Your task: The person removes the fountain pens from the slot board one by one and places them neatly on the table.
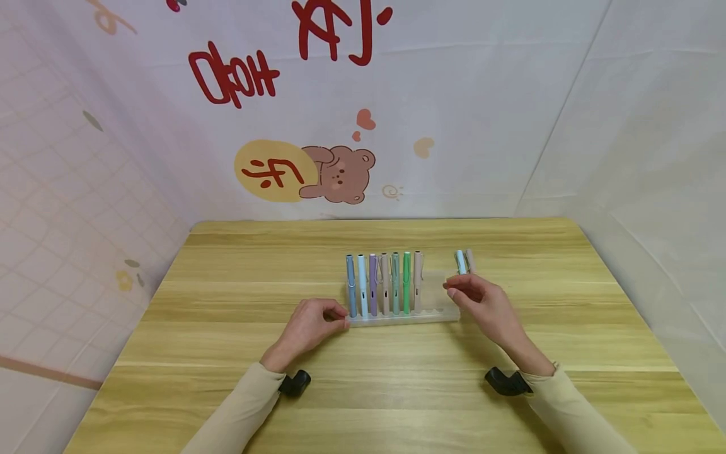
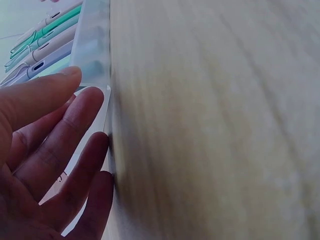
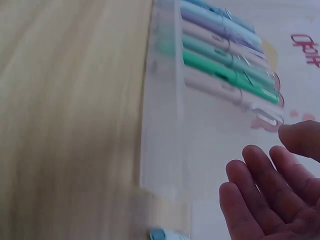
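Observation:
A clear pen stand point(image 1: 403, 320) sits mid-table with several upright capped pens: blue point(image 1: 351, 287), light blue point(image 1: 362, 287), purple point(image 1: 372, 287), green point(image 1: 406, 284) and beige ones point(image 1: 418, 284) among them. My left hand point(image 1: 312, 328) pinches the stand's left end; in the left wrist view the thumb point(image 2: 65, 77) lies over its edge and the other fingers trail beside it. Near the stand's right end hovers my right hand point(image 1: 482, 306), fingers relaxed with nothing between them, as the right wrist view shows.
Behind my right hand, a light blue pen point(image 1: 460, 261) and a beige pen point(image 1: 471, 260) lie side by side on the wooden table point(image 1: 397, 391), partly hidden by the hand. A white printed cloth point(image 1: 465, 94) hangs behind the table's far edge.

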A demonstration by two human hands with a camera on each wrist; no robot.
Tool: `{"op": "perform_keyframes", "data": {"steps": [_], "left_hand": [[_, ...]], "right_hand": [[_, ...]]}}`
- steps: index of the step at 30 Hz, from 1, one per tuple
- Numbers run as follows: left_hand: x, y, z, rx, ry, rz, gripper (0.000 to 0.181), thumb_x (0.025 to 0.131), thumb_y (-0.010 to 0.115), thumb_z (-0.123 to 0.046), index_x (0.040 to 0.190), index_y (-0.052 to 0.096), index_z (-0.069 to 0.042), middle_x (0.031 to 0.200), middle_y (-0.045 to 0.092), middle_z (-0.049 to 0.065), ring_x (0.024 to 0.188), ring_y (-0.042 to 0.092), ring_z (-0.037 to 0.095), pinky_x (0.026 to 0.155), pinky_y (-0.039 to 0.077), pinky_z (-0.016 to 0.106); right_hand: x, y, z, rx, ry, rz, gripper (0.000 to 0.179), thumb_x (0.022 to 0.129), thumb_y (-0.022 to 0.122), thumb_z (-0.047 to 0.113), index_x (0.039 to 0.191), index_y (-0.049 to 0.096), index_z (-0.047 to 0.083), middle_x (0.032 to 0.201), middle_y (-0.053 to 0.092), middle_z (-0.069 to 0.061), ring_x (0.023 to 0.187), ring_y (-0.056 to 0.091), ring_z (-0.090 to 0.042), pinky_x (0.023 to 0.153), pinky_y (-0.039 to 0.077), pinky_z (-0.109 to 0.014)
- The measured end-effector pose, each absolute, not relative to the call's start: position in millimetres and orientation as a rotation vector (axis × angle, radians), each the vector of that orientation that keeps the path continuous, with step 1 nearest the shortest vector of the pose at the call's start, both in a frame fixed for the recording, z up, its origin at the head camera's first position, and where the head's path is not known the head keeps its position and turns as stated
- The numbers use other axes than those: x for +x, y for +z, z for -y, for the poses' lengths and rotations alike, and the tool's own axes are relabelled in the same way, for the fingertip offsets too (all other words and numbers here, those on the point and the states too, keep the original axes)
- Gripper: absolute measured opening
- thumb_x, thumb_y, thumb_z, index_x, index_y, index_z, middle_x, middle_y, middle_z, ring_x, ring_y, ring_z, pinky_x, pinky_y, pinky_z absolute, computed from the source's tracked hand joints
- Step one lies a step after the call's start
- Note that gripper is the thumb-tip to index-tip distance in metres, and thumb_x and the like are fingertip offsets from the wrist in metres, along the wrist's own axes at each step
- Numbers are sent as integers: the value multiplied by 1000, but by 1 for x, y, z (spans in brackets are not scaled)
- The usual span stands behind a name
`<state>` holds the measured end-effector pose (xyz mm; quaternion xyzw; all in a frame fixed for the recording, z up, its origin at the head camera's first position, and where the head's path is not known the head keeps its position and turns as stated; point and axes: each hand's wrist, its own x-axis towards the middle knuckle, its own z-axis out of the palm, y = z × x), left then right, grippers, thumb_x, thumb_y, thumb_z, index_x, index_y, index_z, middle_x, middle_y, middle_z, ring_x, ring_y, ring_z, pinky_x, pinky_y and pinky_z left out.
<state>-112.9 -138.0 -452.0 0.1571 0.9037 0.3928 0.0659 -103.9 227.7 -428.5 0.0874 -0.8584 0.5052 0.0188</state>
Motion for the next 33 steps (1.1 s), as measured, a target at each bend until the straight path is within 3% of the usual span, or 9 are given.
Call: {"op": "perform_keyframes", "data": {"steps": [5, 18, 23, 33], "left_hand": [[-113, -451, 138, 455, 1172, -2723, 9, 88, 84, -17, 95, 80, -18, 88, 76, -10, 82, 68, 7, 81, 53, 35], [-113, -452, 138, 481, 1173, -2719, 7, 88, 84, -17, 94, 80, -17, 88, 76, -9, 82, 68, 8, 81, 52, 35], [-112, -453, 138, 483, 1181, -2724, 8, 88, 84, -16, 94, 80, -17, 87, 76, -10, 82, 69, 8, 81, 53, 35], [-112, -452, 137, 457, 1181, -2727, 9, 87, 84, -16, 94, 79, -18, 88, 76, -10, 83, 68, 8, 83, 52, 38]], "right_hand": [[-103, -431, -213, 317, 1641, 2677, 26, 103, 68, 21, 122, 70, 4, 121, 72, -15, 103, 70, -20, 86, 54, -22], [-114, -440, -188, 339, 1601, 2745, 28, 99, 71, 13, 124, 68, -1, 117, 74, -15, 105, 71, -27, 88, 56, -31], [-117, -443, -184, 279, 1606, 2782, 30, 99, 71, 14, 124, 66, -3, 115, 73, -15, 106, 71, -28, 89, 56, -35], [-122, -443, -179, 254, 1588, 2793, 22, 97, 71, 10, 116, 68, -3, 103, 74, -10, 97, 71, -24, 81, 56, -29]]}}
